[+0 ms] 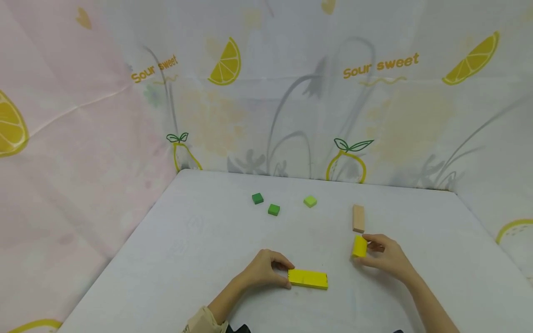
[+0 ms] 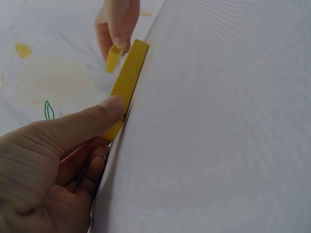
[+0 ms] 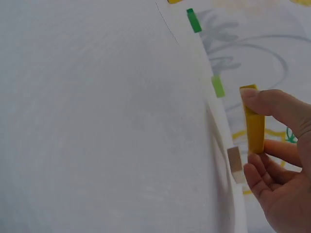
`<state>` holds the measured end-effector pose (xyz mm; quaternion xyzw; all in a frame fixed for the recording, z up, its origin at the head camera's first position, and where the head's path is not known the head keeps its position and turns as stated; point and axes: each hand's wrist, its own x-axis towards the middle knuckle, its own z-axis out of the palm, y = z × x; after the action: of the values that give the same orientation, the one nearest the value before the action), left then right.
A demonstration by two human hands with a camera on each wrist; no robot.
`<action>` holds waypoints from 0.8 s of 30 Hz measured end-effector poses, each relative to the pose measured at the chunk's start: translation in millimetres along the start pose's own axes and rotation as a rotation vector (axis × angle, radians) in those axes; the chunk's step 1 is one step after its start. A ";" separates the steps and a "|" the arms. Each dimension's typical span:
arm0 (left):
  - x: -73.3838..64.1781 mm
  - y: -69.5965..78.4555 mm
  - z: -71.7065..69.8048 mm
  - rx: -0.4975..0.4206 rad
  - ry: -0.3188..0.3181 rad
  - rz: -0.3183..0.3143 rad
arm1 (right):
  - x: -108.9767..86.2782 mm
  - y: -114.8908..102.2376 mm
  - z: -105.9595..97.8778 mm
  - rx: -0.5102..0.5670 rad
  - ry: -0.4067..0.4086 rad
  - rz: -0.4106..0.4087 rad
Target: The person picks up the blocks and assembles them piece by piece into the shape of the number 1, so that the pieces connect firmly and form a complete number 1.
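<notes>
My left hand (image 1: 265,270) pinches the left end of a long flat yellow block (image 1: 310,279) lying on the white table. In the left wrist view its thumb presses one face of that yellow block (image 2: 130,77), with the fingertips partly hidden behind. To the right, my right hand (image 1: 389,258) holds a shorter yellow block (image 1: 360,247) between thumb and fingers. The right wrist view shows this smaller yellow block (image 3: 255,128) gripped near both ends; whether it touches the table is hard to tell. A gap separates the two yellow blocks.
Just beyond the right hand lies a plain wooden block (image 1: 358,218). Farther back are a dark green block (image 1: 257,198), a green block (image 1: 273,209) and a light green block (image 1: 310,201). Printed cloth (image 1: 266,115) hangs behind the white table (image 1: 200,231).
</notes>
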<state>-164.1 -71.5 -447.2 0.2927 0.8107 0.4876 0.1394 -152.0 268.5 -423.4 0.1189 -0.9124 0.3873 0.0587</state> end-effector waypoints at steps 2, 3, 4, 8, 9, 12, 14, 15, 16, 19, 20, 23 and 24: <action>-0.5 0.2 -0.2 0.002 0.000 0.000 | 2.4 -5.4 3.7 0.019 -0.011 0.002; -0.7 0.3 -0.3 0.004 0.000 0.000 | 3.7 -7.7 5.5 0.027 -0.015 0.000; -0.7 0.3 -0.3 0.005 0.001 0.001 | 5.1 -9.6 7.2 0.035 -0.018 -0.004; -0.7 0.9 -0.2 0.005 0.001 0.004 | 10.6 -13.6 13.1 0.047 -0.016 -0.013; -0.7 1.0 -0.1 0.001 0.002 0.003 | 11.8 -13.7 14.4 0.048 -0.016 -0.016; -1.0 1.1 0.6 -0.010 0.003 -0.001 | 14.5 -13.4 18.1 0.056 -0.020 -0.022; -1.4 1.2 0.9 -0.013 0.003 -0.006 | 15.5 -13.6 20.0 0.059 -0.024 -0.028; -1.5 1.0 1.0 -0.015 0.003 -0.006 | 15.8 -14.1 20.7 0.059 -0.026 -0.029; -1.5 0.9 1.0 -0.016 0.003 -0.005 | 16.2 -14.6 21.4 0.057 -0.026 -0.031; -1.0 0.8 0.6 -0.011 0.003 -0.002 | 17.5 -16.4 22.9 0.048 -0.026 -0.041; -0.9 0.8 0.5 -0.011 0.004 -0.001 | 18.0 -17.1 23.3 0.047 -0.027 -0.043; -0.9 0.7 0.2 -0.010 0.004 -0.001 | 19.9 -18.8 25.3 0.051 -0.030 -0.051; -0.9 0.5 0.2 -0.011 0.004 -0.001 | 20.4 -19.6 26.1 0.054 -0.033 -0.053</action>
<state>-163.1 -71.7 -446.9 0.2906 0.8083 0.4928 0.1395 -166.9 233.0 -423.8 0.1509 -0.8990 0.4079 0.0508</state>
